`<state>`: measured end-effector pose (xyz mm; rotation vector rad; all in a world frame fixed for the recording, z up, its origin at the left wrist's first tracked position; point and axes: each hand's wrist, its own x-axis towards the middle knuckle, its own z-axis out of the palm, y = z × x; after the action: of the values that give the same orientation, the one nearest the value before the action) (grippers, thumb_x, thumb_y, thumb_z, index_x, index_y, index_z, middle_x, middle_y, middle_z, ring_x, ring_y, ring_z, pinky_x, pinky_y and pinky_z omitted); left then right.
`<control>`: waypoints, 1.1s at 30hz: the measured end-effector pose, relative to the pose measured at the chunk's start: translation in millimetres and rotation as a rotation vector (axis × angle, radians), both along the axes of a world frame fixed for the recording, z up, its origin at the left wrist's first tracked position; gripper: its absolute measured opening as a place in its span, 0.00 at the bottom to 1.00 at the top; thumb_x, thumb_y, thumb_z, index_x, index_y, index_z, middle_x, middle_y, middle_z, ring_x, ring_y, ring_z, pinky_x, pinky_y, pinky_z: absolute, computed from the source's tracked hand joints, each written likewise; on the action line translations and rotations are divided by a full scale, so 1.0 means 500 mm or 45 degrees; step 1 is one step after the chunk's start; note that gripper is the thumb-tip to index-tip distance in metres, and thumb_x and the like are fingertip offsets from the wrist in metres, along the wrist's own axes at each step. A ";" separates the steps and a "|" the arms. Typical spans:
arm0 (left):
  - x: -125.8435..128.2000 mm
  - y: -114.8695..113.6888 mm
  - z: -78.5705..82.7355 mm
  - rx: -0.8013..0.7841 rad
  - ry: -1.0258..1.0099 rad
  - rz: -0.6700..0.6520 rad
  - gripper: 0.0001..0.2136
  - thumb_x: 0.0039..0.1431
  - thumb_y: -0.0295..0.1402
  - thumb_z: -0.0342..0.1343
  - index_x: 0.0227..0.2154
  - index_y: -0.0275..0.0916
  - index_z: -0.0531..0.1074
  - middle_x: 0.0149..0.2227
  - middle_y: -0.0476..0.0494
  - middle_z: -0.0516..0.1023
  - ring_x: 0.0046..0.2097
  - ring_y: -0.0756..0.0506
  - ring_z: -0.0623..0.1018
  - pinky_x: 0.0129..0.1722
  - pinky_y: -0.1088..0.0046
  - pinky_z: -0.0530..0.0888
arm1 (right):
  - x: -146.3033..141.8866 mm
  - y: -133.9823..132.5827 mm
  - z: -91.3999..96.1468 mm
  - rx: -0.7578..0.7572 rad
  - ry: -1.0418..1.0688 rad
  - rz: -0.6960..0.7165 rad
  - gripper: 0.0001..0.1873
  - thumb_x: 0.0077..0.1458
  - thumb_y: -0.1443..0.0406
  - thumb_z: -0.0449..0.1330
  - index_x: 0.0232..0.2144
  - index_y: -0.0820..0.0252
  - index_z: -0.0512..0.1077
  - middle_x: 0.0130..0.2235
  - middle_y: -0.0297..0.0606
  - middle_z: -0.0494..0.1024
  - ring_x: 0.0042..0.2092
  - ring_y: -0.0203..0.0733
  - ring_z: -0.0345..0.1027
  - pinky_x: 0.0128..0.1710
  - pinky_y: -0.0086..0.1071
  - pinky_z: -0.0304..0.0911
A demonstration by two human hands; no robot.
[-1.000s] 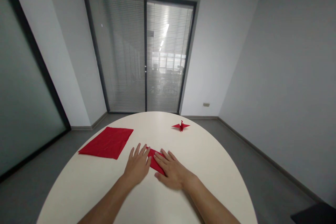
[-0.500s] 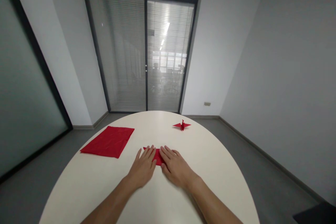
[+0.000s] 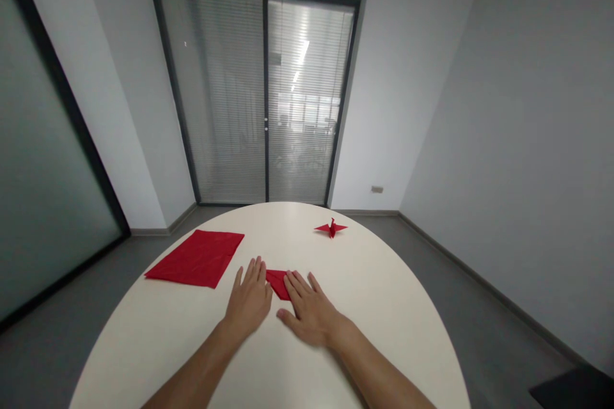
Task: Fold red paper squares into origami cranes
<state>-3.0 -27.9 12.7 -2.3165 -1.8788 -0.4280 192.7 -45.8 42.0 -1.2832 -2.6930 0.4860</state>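
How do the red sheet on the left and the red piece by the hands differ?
The sheet looks larger than the piece. The sheet lies uncovered; the right hand partly covers the piece. The sheet lies by the left edge of the table, the piece nearer the middle. Both are red.

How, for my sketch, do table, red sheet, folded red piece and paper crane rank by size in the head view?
Table
Red sheet
Unsure: folded red piece, paper crane; right hand partly covers the former.
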 end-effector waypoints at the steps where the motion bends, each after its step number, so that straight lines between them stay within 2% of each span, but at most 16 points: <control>1: 0.001 -0.001 0.001 0.053 -0.032 -0.033 0.26 0.64 0.29 0.41 0.65 0.28 0.59 0.69 0.30 0.55 0.70 0.37 0.54 0.67 0.49 0.53 | 0.005 0.004 0.002 0.003 0.000 0.023 0.41 0.67 0.46 0.39 0.70 0.69 0.41 0.71 0.49 0.40 0.72 0.50 0.29 0.70 0.52 0.22; 3: 0.003 -0.002 0.002 0.075 -0.122 -0.205 0.27 0.65 0.28 0.40 0.66 0.31 0.56 0.70 0.35 0.54 0.71 0.41 0.53 0.68 0.54 0.53 | 0.015 0.014 0.008 0.002 0.004 0.084 0.41 0.67 0.47 0.41 0.71 0.67 0.41 0.71 0.48 0.41 0.72 0.50 0.30 0.69 0.52 0.22; 5: 0.006 -0.003 0.000 -0.035 -0.203 -0.414 0.26 0.67 0.27 0.38 0.68 0.36 0.54 0.70 0.39 0.55 0.70 0.45 0.55 0.68 0.57 0.56 | 0.024 0.025 0.015 0.003 0.019 0.143 0.41 0.66 0.48 0.45 0.71 0.64 0.40 0.71 0.47 0.44 0.72 0.50 0.32 0.69 0.53 0.22; 8: 0.011 -0.004 -0.008 -0.194 -0.236 -0.534 0.26 0.68 0.29 0.39 0.68 0.35 0.52 0.69 0.38 0.55 0.69 0.44 0.57 0.67 0.59 0.58 | 0.035 0.037 0.022 -0.009 0.026 0.162 0.43 0.65 0.47 0.47 0.71 0.61 0.38 0.71 0.45 0.44 0.72 0.52 0.32 0.69 0.54 0.23; 11: 0.015 -0.006 -0.017 -0.216 -0.183 -0.473 0.27 0.67 0.30 0.40 0.68 0.31 0.53 0.70 0.35 0.54 0.70 0.42 0.55 0.68 0.59 0.56 | 0.044 0.039 0.022 -0.038 -0.009 0.096 0.45 0.64 0.44 0.45 0.71 0.63 0.38 0.72 0.46 0.42 0.72 0.53 0.29 0.69 0.53 0.23; 14: 0.016 -0.007 -0.023 -0.195 -0.148 -0.434 0.26 0.67 0.32 0.41 0.67 0.33 0.55 0.70 0.37 0.54 0.70 0.41 0.54 0.67 0.57 0.56 | 0.054 0.033 0.017 -0.060 -0.060 -0.028 0.45 0.65 0.42 0.41 0.71 0.64 0.40 0.72 0.46 0.40 0.72 0.53 0.27 0.69 0.53 0.24; 17: 0.019 -0.009 -0.026 -0.161 -0.133 -0.420 0.26 0.68 0.32 0.41 0.67 0.34 0.56 0.69 0.38 0.56 0.70 0.40 0.55 0.67 0.57 0.58 | 0.057 0.021 0.013 0.001 -0.055 -0.118 0.44 0.65 0.42 0.39 0.71 0.67 0.41 0.72 0.48 0.40 0.72 0.54 0.26 0.69 0.54 0.23; 20: 0.024 -0.010 -0.023 -0.143 -0.096 -0.418 0.26 0.67 0.30 0.41 0.66 0.31 0.56 0.69 0.36 0.56 0.70 0.40 0.55 0.67 0.57 0.58 | 0.047 0.010 0.015 0.048 0.008 -0.064 0.44 0.66 0.43 0.38 0.71 0.67 0.39 0.72 0.49 0.38 0.72 0.52 0.28 0.70 0.52 0.24; 25: 0.028 -0.010 -0.017 -0.155 -0.049 -0.429 0.26 0.66 0.28 0.40 0.66 0.30 0.56 0.69 0.35 0.55 0.70 0.41 0.55 0.67 0.58 0.58 | 0.027 0.004 0.017 -0.036 0.042 -0.003 0.41 0.67 0.44 0.36 0.71 0.63 0.38 0.72 0.46 0.39 0.72 0.49 0.29 0.70 0.51 0.26; 33: 0.010 -0.013 -0.018 -0.146 -0.035 -0.169 0.26 0.67 0.33 0.39 0.64 0.28 0.60 0.68 0.30 0.58 0.69 0.37 0.58 0.65 0.51 0.59 | 0.037 0.011 0.007 -0.020 0.026 -0.022 0.39 0.68 0.47 0.39 0.71 0.64 0.43 0.71 0.47 0.43 0.72 0.52 0.32 0.69 0.54 0.23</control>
<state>2.2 -34.5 3.5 -2.5324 -1.8135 -0.3773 211.3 -40.3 45.8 -1.2975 -2.6641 0.5163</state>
